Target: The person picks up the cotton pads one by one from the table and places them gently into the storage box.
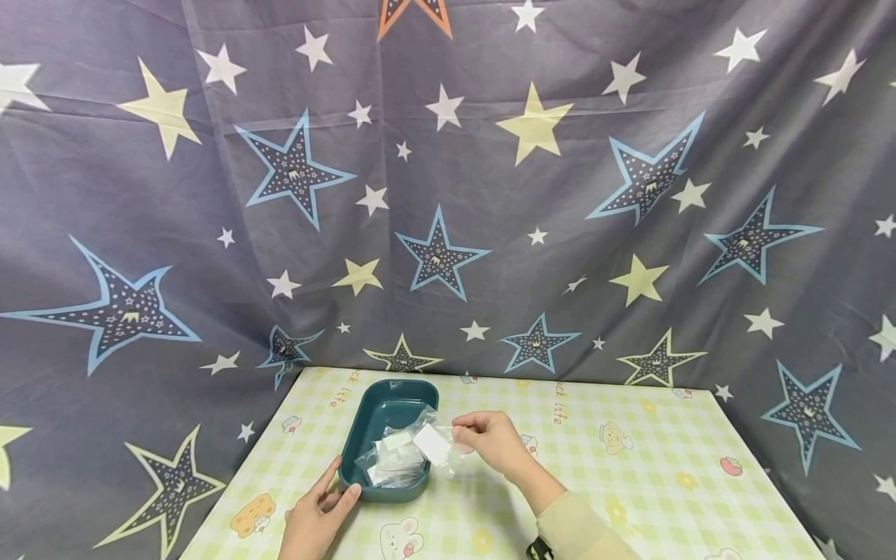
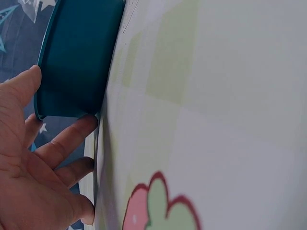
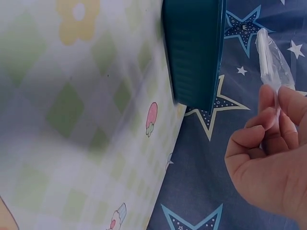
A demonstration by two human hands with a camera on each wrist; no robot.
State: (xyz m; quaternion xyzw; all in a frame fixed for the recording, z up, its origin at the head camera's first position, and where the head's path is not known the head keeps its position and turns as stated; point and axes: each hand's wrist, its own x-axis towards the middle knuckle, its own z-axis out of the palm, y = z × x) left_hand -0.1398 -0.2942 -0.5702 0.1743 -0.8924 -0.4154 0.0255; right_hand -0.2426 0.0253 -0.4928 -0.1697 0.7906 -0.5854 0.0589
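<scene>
A dark teal rectangular box (image 1: 400,495) stands on the table, with several clear plastic bags (image 1: 397,471) holding white pieces heaped in its near half. Over the box's right rim, my right hand (image 1: 493,443) pinches a small clear plastic bag (image 1: 432,445) with a white flat piece inside. In the right wrist view this bag (image 3: 274,62) sticks up from between thumb and fingertips. My left hand (image 1: 313,519) rests at the box's near left corner, thumb and fingers spread and fairly straight. The left wrist view shows its thumb touching the box wall (image 2: 79,52) near the rim.
A green and white checked cloth (image 1: 630,498) with cartoon prints covers the table. Behind the table hangs a dark grey curtain (image 1: 483,334) patterned with stars. The table's left edge runs close to the box.
</scene>
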